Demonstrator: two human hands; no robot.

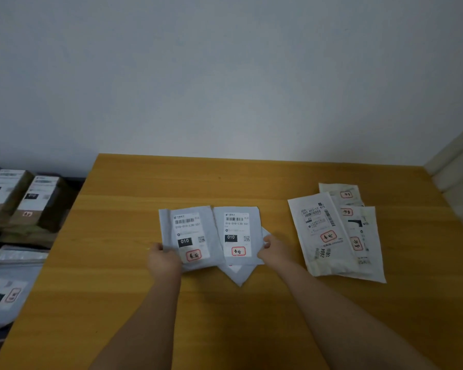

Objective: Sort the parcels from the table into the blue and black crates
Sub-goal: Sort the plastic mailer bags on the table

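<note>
Two grey mailer parcels with white "010" labels lie side by side at the middle of the wooden table (225, 180). My left hand (163, 259) grips the lower left corner of the left grey parcel (189, 236). My right hand (274, 248) pinches the right edge of the right grey parcel (237, 235). A further grey parcel (238, 275) pokes out beneath them, corner toward me. To the right lies a fanned pile of white parcels (332, 233) with red stamps. Neither crate shows clearly.
Off the table's left edge stand two brown cardboard boxes (24, 198) with white labels, stacked on others. Below them lie grey mailers (6, 289) in a pile. A plain wall runs behind the table, with a pale ledge at the far right.
</note>
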